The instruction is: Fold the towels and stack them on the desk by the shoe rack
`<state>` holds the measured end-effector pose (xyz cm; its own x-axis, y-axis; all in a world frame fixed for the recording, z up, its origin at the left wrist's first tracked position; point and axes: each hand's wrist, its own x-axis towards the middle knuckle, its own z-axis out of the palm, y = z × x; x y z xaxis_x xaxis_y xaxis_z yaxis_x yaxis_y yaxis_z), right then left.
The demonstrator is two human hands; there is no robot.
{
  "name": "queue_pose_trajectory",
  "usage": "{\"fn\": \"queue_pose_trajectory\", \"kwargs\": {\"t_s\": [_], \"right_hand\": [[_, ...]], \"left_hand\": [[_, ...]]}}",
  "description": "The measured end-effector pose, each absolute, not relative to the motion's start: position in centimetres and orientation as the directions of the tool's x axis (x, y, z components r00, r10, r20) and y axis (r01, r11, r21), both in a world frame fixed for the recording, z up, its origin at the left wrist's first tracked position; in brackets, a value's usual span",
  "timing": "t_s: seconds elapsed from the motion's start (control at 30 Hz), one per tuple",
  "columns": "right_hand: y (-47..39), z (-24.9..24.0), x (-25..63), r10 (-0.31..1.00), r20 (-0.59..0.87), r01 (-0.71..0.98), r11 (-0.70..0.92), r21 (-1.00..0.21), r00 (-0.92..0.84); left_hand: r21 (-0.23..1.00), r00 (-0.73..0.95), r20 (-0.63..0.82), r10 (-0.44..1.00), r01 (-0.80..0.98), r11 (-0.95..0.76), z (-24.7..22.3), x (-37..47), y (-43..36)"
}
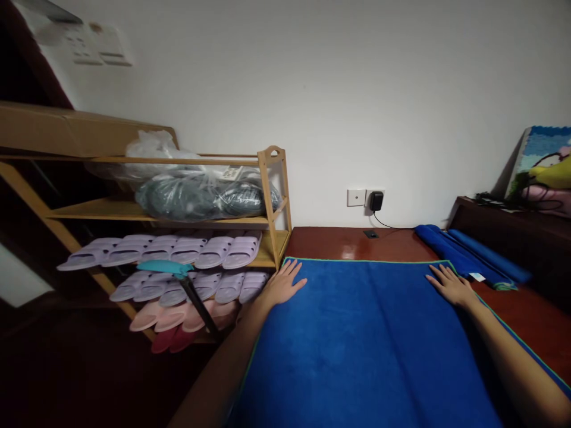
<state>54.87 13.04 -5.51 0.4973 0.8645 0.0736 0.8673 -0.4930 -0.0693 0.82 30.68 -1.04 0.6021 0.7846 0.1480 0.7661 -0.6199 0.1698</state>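
A large blue towel [348, 333] with a green edge lies spread over a reddish-brown wooden surface [321, 241]. My left hand [284, 283] rests flat on its far left corner, fingers apart. On the far right corner lies my right hand [450, 285], also flat with fingers spread. Neither hand grips anything. Faint creases run lengthwise through the cloth. Just beyond my right hand are folded blue towels [464, 255], one with a white label. The near end of the spread towel runs out of view.
A wooden shoe rack [273, 190] at the left holds lilac slippers [214, 252], pink slippers [172, 318] and plastic-wrapped bundles [200, 196]. A blue-headed handle [165, 267] stands before it. A black adapter [376, 201] is plugged into the wall. A picture [546, 163] leans at the right.
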Motion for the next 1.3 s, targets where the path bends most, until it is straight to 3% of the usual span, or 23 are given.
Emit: {"fn": "queue_pose_trajectory", "kwargs": {"t_s": [1.3], "right_hand": [[13.3, -6.3, 55.8, 0.865, 0.087, 0.868, -0.487, -0.1, 0.495]], "left_hand": [[0.199, 0.603, 0.105, 0.791, 0.766, -0.611, -0.8, 0.8, 30.4]]}}
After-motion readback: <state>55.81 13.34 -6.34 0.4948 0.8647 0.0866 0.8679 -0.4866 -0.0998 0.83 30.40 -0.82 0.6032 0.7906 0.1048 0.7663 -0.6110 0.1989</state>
